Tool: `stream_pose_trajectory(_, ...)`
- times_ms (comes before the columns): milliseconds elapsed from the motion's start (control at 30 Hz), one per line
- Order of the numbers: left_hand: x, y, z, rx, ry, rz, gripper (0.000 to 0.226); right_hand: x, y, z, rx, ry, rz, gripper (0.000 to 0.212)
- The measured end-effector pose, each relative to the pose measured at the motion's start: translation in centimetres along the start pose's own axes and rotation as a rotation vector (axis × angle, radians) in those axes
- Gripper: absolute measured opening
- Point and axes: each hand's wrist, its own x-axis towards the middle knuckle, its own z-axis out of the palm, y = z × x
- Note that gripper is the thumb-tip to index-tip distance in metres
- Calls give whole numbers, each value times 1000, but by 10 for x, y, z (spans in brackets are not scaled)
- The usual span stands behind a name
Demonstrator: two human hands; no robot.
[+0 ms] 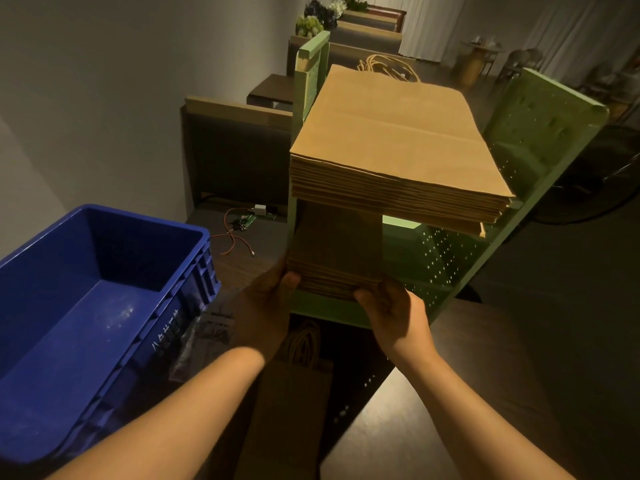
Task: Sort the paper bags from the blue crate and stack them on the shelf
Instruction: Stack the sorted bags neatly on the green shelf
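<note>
The room was dim, with pale curtains at about one o'clock and dark benches with greenery running back along the wall toward twelve. From the head camera, the green pegboard shelf (540,133) stood straight ahead of me, and its top level already carried a thick stack of large paper bags (391,140) lying flat, their twisted handles at the far end.

On the level below, I held a smaller bundle of paper bags (336,251) by its near edge. My left hand (266,303) gripped the corner at about nine o'clock, thumb on top and fingers out of sight beneath; my right hand (391,306) closed on the corner toward three o'clock the same way. Both were pinching the bundle.

The blue crate (86,323) sat at my eight o'clock and looked empty inside. One more handled bag (291,386) lay on the dark floor below my wrists.

I judged the bundle moderately heavy but floppy: smooth kraft sheets that would slide and fan apart if squeezed loosely. Holding both near corners, with support underneath, seemed the safest grip.
</note>
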Motion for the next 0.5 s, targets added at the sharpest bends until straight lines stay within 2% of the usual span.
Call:
stream_pose_trajectory(133, 6, -13, -1, 26, -53, -38, 47, -2, 1, -2, 20, -62, 36, 29)
stream_pose_trajectory(367, 10, -8, 0, 24, -15, -106, 46, 4, 5, -1, -3, -43, 53, 27)
stream_pose_trajectory(500, 8, -1, -2, 38, -33, -62, 43, 2, 6, -2, -13, -48, 57, 26)
